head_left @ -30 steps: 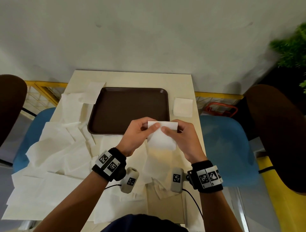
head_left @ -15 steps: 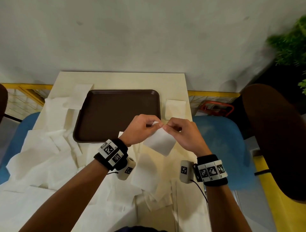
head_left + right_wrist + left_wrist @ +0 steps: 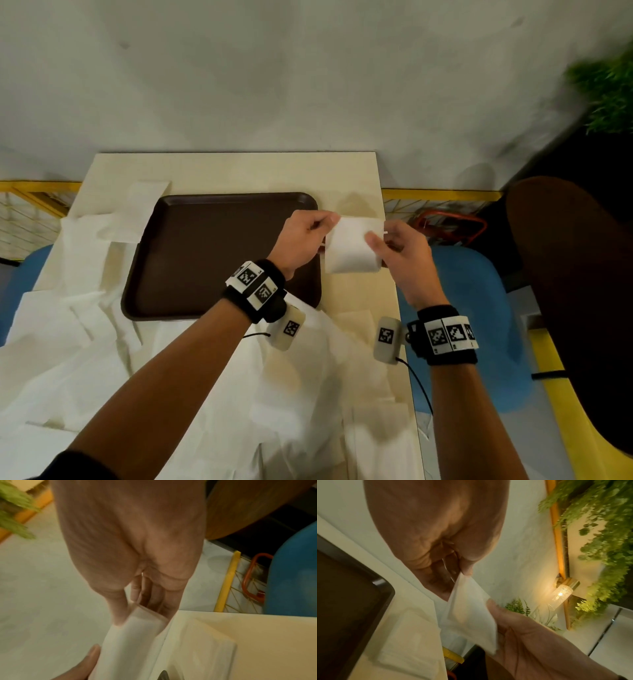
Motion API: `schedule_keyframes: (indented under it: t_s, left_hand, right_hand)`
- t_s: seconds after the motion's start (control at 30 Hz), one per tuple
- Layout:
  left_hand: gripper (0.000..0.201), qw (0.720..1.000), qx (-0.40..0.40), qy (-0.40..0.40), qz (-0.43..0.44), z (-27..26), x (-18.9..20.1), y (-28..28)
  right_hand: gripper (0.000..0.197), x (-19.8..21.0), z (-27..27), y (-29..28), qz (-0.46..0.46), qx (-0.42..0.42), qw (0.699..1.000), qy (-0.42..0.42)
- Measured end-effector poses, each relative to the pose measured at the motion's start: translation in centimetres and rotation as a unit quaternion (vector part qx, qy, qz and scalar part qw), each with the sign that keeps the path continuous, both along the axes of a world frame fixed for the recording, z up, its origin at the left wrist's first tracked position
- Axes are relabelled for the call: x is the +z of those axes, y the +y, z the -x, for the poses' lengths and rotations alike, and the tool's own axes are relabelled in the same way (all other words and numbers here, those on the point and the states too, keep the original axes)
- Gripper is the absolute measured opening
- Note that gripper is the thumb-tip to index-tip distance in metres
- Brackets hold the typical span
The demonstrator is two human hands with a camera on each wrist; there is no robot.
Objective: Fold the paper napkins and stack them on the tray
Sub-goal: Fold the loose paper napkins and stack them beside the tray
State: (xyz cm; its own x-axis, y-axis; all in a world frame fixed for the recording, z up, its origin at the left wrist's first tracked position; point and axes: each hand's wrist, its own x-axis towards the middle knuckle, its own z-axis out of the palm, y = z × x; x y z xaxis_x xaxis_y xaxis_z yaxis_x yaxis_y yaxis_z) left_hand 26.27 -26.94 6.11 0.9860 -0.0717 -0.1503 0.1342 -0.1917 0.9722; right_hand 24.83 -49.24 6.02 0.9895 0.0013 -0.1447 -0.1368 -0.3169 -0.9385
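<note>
"White paper, folded small. Who has that napkin?"

"Both hands do. The left hand pinches its top left corner, with fingers curled. The right hand pinches its right side, thumb on top and fingers under. It is up in the air, not lying on anything."

"Where is it from the tray?"

"Just past the tray's right edge, over the tabletop. The tray is brown and I see nothing on it."

"Is there another folded one?"

"Yes, the wrist views show a flat folded square on the tabletop, right of the tray, under the hands. Lots of loose napkins lie in a heap left of the tray and in front of it."

"So which step is this?"

"I think the folding of this one is about done. It looks like a neat little square. The putting down is what comes now."

"What does that need?"

"The job says stack on the tray, so the hands should carry it left, over the tray, and lay it down flat. Paper is soft and light. If one hand lets go too soon, the fold may flop open. So keep both pinches until it touches down, then press it smooth. The square beside the tray should go on the tray too, I think."
</note>
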Motion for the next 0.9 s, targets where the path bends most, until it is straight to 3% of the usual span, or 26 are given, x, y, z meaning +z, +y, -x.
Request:
schedule_keyframes:
  t_s: [0.17, 0.27, 0.37, 0.53, 0.6, 0.73, 0.9]
  left_hand:
    - [0.018, 0.998, 0.025, 0.055, 0.0, -3.1, -1.4, -1.6]
    - [0.037, 0.993, 0.042, 0.074, -0.077, -4.3, -2.9, -2.2]
    - [0.042, 0.986, 0.07, 0.071, -0.137, -5.3, -4.4, -2.9]
    - [0.022, 0.97, 0.039, 0.048, -0.234, -6.4, -6.3, -3.7]
    - [0.029, 0.958, 0.017, 0.061, -0.279, -6.8, -7.1, -3.9]
    - [0.043, 0.933, -0.026, 0.065, -0.353, -6.8, -7.9, -4.4]
    - [0.049, 0.916, -0.06, 0.055, -0.394, -6.2, -8.0, -4.6]
  right_hand:
    - [0.022, -1.9, -2.5, -0.2, 0.002, -0.118, 0.993, 0.001]
    - [0.022, -3.2, -4.1, 0.1, 0.044, -0.141, 0.989, -0.002]
    - [0.021, -4.8, -5.3, 0.6, 0.089, -0.135, 0.987, -0.007]
    - [0.012, -7.0, -6.6, 1.0, 0.146, -0.097, 0.984, -0.003]
    - [0.008, -7.3, -6.8, 1.1, 0.17, -0.072, 0.983, 0.008]
    - [0.018, -8.3, -6.9, 1.8, 0.22, -0.037, 0.973, 0.049]
    - [0.024, -7.7, -6.4, 2.4, 0.261, -0.016, 0.963, 0.064]
